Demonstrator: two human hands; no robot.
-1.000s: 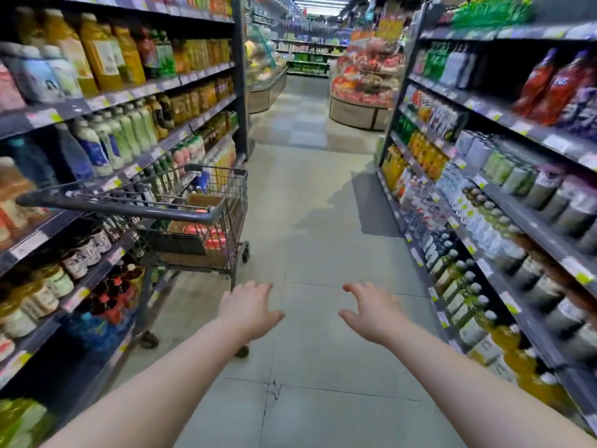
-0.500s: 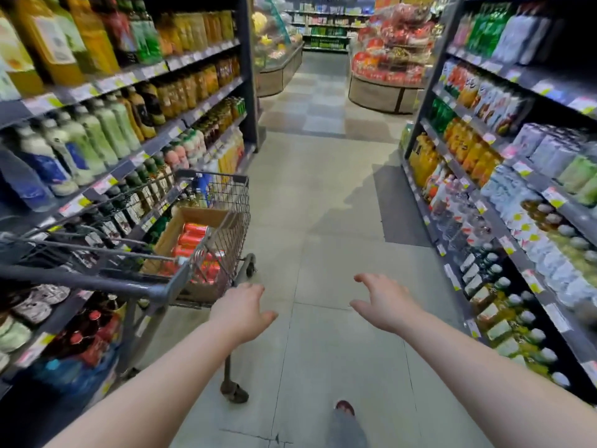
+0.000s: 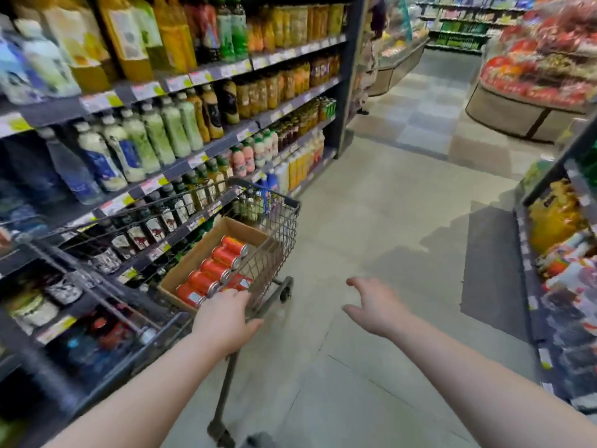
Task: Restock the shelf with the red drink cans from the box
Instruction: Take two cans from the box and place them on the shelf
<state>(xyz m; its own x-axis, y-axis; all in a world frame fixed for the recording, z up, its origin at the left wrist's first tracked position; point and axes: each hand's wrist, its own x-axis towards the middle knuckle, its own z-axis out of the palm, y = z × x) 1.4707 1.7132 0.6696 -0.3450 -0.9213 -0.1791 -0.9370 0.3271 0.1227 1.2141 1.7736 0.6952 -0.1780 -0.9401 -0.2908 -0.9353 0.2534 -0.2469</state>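
Supermarket aisle (image 3: 387, 221), one cart (image 3: 284, 227), one box (image 3: 193, 258), row of five red cans (image 3: 214, 270)

wire cart (image 3: 276, 221) 9 o'clock | juice bottles (image 3: 174, 37) 10 o'clock | round stand (image 3: 504, 111) 1 o'clock | grey floor (image 3: 387, 221) middle

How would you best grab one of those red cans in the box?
Round its body, from above: the cans lie on their sides, packed in a row in the open-topped box, so likely only their upper sides are free.
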